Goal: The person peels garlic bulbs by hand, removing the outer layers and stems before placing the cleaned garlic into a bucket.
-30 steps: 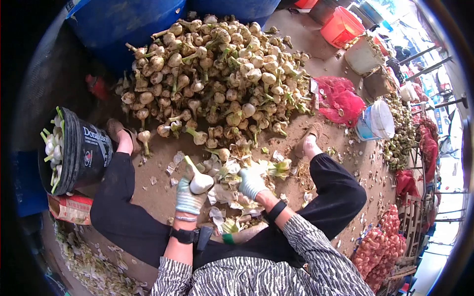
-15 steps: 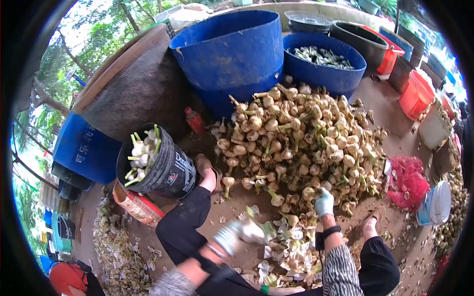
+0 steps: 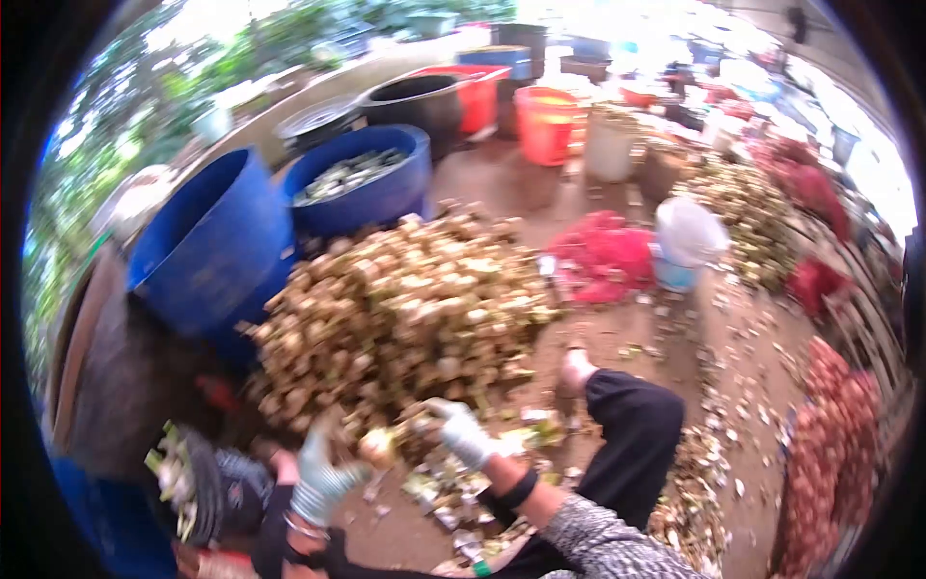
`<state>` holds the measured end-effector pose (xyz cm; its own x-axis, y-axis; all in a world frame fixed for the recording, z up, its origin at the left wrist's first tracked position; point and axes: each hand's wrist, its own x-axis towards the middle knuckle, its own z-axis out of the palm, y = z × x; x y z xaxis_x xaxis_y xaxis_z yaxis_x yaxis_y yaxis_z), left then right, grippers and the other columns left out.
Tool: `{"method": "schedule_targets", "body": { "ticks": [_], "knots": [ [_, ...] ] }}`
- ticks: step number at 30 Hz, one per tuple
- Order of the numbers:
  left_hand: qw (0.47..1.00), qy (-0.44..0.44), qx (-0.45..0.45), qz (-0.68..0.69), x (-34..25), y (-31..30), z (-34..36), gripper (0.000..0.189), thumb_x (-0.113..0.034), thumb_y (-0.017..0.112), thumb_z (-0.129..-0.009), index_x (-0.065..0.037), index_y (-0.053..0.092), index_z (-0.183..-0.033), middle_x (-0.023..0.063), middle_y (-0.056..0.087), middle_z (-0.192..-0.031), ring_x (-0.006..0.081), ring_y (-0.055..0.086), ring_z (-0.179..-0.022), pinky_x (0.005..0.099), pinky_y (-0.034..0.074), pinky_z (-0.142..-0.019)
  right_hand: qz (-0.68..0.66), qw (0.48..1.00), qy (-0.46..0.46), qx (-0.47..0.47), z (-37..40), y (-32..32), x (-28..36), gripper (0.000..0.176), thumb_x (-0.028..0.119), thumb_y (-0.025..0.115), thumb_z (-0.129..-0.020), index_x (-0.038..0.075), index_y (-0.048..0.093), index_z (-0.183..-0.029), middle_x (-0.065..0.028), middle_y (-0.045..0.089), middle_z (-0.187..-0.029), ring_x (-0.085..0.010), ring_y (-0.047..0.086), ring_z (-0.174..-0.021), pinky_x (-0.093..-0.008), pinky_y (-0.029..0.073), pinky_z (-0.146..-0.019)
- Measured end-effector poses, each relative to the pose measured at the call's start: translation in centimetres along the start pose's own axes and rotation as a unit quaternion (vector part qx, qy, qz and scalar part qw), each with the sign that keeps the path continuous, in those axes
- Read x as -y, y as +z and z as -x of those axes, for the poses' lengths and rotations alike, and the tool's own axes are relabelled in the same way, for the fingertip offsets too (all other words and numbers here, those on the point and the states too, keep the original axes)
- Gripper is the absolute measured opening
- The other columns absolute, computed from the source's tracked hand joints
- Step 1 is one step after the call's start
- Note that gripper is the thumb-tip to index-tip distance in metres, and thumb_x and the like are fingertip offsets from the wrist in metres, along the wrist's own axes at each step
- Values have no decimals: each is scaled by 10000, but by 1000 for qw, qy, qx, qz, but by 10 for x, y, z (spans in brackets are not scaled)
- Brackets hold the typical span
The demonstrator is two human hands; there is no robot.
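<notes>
The brown ground [image 3: 482, 183] holds it all. On it sits a big heap of garlic [image 3: 415, 309]. A tall blue tub [image 3: 212, 265] leans by the heap's far left side, with a low blue tub [image 3: 395, 203] just beside it. A red net [image 3: 603, 256] lies past the heap's right side. A black bucket [image 3: 204, 487] is near the bottom left corner, with white and green bits poking out. Loose peels [image 3: 453, 502] lie in front of the heap.

The two gloved hands are at the heap's near edge. The left hand [image 3: 323, 478] is bent in an open curve, with its thumb side toward one garlic head [image 3: 378, 448]. The right hand [image 3: 463, 432] has its fingers bent over a brown lump just beside that head. I cannot tell if they pinch it. The garlic head is between the hands.

It looks like this one head is being picked out by hand. To take it well, the left fingers would need to close around its fat part, without bumping the heap.

Much of this is blurry. I cannot see if the left hand touches the head, or if the brown lump is part of it. The inside of the tall tub is too dark to see. The left leg [image 3: 265, 540] is cut off at the bottom, and the bucket's writing is too fuzzy to read.
</notes>
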<state>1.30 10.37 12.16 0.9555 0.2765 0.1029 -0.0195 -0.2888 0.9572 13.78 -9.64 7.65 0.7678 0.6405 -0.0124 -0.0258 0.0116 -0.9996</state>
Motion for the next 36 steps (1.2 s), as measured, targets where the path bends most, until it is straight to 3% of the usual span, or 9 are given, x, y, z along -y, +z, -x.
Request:
{"method": "schedule_targets", "body": {
  "ticks": [2,4,6,10,14,17,21,24,36],
  "knots": [
    [969,131,17,-209,22,58,8,695,-263,812,-579,30,498,-1126,87,584,-982,174,563,-859,270,472,-756,-144,983,110,-17,18,0,5,294,221,604,-787,-8,559,-965,-34,582,-822,-113,525,-753,-268,447,-654],
    [999,-40,15,32,15,96,19,673,-274,813,-577,36,517,-1096,99,585,-1006,166,566,-877,275,467,-771,-295,948,107,-46,40,-2,1,293,252,603,-803,21,560,-977,30,525,-767,-28,448,-640,-189,385,-552],
    [999,-33,11,8,25,116,27,690,-222,808,-586,66,484,-1123,124,587,-1001,173,573,-869,280,471,-781,-1,992,108,-61,58,-16,5,401,318,641,-772,-1,539,-992,-23,563,-783,-108,506,-696,-267,431,-607],
    [991,-122,42,41,6,140,42,783,-207,833,-513,77,459,-1138,135,551,-1044,183,545,-939,290,452,-820,-111,966,234,-22,83,-25,-14,479,361,668,-740,-12,558,-1019,-70,607,-854,-124,528,-744,-282,443,-670],
    [983,-43,23,-179,14,150,58,713,-155,820,-478,60,501,-1078,116,538,-987,190,539,-897,300,448,-797,-84,978,187,-36,93,-29,-40,488,360,628,-775,-32,539,-1052,-81,601,-910,-117,505,-816,-270,434,-718],
    [991,-80,-9,-103,6,153,59,717,-117,818,-469,80,483,-1071,132,534,-971,195,549,-869,287,465,-766,-129,976,172,-33,95,-30,-53,574,378,620,-781,-56,476,-1127,-99,583,-1004,-124,507,-866,-264,434,-743],
    [971,-59,15,-230,10,150,57,729,-117,785,-466,76,469,-1095,131,515,-1013,208,539,-912,301,450,-803,-130,982,122,63,89,-36,-69,552,421,610,-765,-17,471,-1072,-54,557,-801,-114,477,-678,-279,416,-602],
    [982,-188,-6,34,-44,167,60,473,-59,670,-690,25,519,-1129,94,579,-961,181,553,-823,273,476,-734,-152,973,175,2,99,-37,-36,483,444,608,-764,5,548,-956,-27,549,-740,-102,473,-647,-260,403,-578],
    [936,-278,-24,216,-21,163,67,362,-21,585,-752,40,507,-1100,47,548,-867,144,521,-708,250,478,-656,-132,988,69,36,95,-42,-64,399,307,605,-805,-12,548,-1039,-37,584,-870,-99,488,-785,-259,424,-687]
  ]
}}
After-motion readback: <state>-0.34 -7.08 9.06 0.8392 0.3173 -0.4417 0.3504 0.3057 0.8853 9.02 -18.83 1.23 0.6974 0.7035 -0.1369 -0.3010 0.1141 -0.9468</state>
